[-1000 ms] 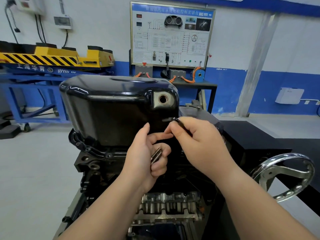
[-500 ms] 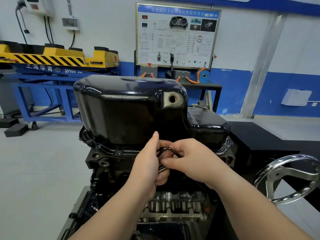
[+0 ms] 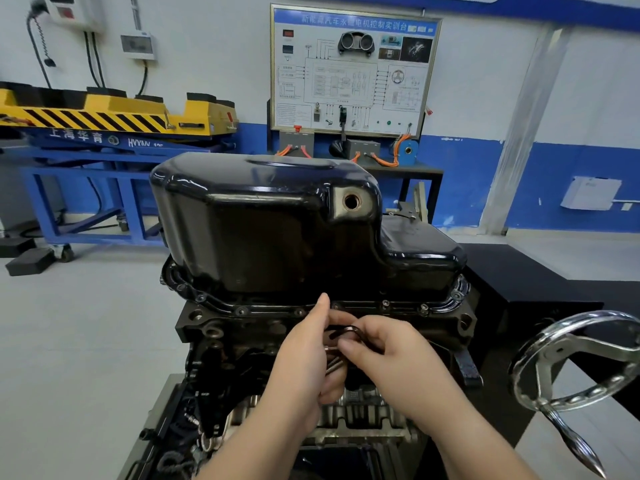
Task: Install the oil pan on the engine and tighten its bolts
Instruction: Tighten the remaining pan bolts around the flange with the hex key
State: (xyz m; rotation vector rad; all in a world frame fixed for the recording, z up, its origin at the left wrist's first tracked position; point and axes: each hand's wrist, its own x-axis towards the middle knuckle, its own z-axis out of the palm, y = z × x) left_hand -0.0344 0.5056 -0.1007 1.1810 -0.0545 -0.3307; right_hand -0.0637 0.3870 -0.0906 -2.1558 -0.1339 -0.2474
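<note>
A glossy black oil pan [image 3: 270,223] sits on the upturned engine block [image 3: 221,341], its flange resting along the block's top edge with bolt holes showing. A drain hole [image 3: 352,201] faces me on its upper right. Just below the flange, my left hand [image 3: 304,355] holds several small bolts [image 3: 333,362] in its curled fingers. My right hand [image 3: 388,355] pinches a dark L-shaped hex key [image 3: 346,330] right beside the left hand's fingertips. Both hands touch each other in front of the block.
A chrome handwheel [image 3: 575,358] of the engine stand sticks out at the right. A black bench [image 3: 519,271] lies behind it. A yellow and blue lift table [image 3: 104,133] stands at the left, and a training board [image 3: 353,71] hangs at the back wall.
Both hands have dropped from in front of the pan's side to just below its flange. The right hand brought the hex key against the left hand holding the bolts.
</note>
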